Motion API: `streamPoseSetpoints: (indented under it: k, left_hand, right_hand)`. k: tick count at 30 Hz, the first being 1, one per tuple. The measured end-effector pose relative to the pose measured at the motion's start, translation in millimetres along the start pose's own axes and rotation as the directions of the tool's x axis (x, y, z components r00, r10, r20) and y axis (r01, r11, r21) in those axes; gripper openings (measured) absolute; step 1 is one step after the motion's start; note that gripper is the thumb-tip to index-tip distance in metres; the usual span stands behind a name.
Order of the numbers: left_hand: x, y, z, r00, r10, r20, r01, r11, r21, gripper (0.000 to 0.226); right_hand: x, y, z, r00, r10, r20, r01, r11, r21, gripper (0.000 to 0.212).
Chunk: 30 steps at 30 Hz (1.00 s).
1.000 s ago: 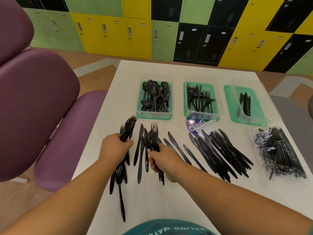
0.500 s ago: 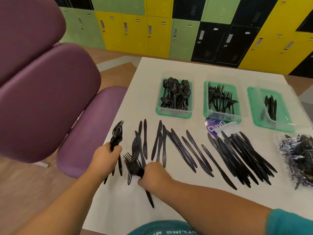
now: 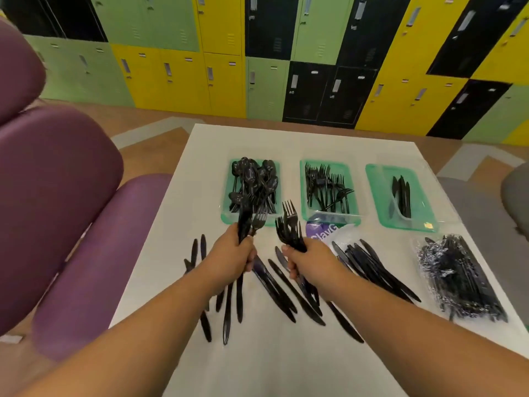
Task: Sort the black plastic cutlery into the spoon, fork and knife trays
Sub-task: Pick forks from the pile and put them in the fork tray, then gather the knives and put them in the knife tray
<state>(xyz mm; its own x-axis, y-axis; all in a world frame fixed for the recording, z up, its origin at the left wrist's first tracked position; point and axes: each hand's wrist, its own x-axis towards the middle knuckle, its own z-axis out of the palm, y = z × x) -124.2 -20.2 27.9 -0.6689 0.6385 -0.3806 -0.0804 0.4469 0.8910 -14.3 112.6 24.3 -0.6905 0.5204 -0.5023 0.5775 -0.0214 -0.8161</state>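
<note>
Now both hands are raised over the near middle of the white table, each gripping black cutlery. The left hand has its fingers curled tight round a bundle. One fork head shows at its top, the long handles hang below the fist, and the upper ends overlap the near edge of the spoon tray in this view. The right hand, just beside it but apart, wraps fingers and thumb round a fan of forks, tines up and tilted slightly left.

Three green trays stand in a row at the far side. The spoon tray on the left is heaped with spoons. The fork tray in the middle holds a loose layer of forks. The knife tray on the right has only a few knives.

Loose knives lie scattered on the table beneath and between the hands, mostly slanting from far left to near right. A denser heap lies to the right of them. Farther right sits a wrapped pack of cutlery. A bag with a purple label lies just near of the fork tray.

A purple chair stands left of the table. Green, yellow and black lockers line the far wall.
</note>
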Motion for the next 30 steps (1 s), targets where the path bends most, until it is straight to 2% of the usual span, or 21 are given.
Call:
streamPoseSetpoints:
  k: [5, 9, 12, 14, 16, 18, 21, 24, 30]
  left_hand:
    - [87.1, 67.9, 65.2, 0.999, -0.043, 0.031, 0.046, 0.993, -0.107, 0.013]
    - [142.3, 101.8, 105.1, 0.996, -0.088, 0.019, 0.09, 0.986, -0.139, 0.016]
    - [172.3, 108.5, 128.1, 0.992, -0.128, 0.002, 0.127, 0.983, -0.136, 0.018]
    - [191.3, 106.1, 141.5, 0.989, -0.147, 0.011, 0.147, 0.982, -0.118, 0.028]
    - [202.2, 101.4, 149.4, 0.989, -0.148, -0.012, 0.147, 0.988, -0.05, 0.04]
    - [209.8, 100.5, 157.0, 0.99, -0.13, -0.054, 0.134, 0.988, 0.075, 0.039]
    - [216.8, 102.1, 161.7, 0.988, -0.097, -0.118, 0.122, 0.965, 0.233, 0.038]
    - [215.7, 106.0, 163.5, 0.987, -0.045, -0.156, 0.104, 0.915, 0.389, 0.038]
    - [198.5, 108.3, 154.6, 0.988, 0.095, -0.123, -0.023, 0.872, 0.49, 0.033]
  right_hand:
    - [63.2, -32.2, -81.9, 0.978, -0.051, -0.2, 0.064, 0.996, 0.056, 0.02]
    - [115.2, -41.3, -125.8, 0.971, 0.005, -0.237, 0.018, 0.995, 0.095, 0.014]
    - [146.0, -40.2, -142.6, 0.972, 0.011, -0.236, 0.003, 0.998, 0.058, 0.022]
    - [164.3, -37.2, -148.4, 0.968, 0.018, -0.252, -0.01, 0.999, 0.032, 0.023]
    - [176.4, -32.6, -148.0, 0.961, 0.016, -0.276, -0.013, 1.0, 0.015, 0.02]
    - [188.4, -27.0, -147.2, 0.957, 0.009, -0.29, -0.02, 0.999, -0.033, 0.013]
    - [192.1, -26.2, -144.1, 0.951, 0.01, -0.309, -0.042, 0.994, -0.097, 0.029]
    - [188.6, -28.3, -142.5, 0.936, -0.038, -0.35, -0.024, 0.985, -0.172, 0.031]
    - [174.4, -27.9, -142.2, 0.903, -0.186, -0.387, 0.084, 0.96, -0.265, 0.039]
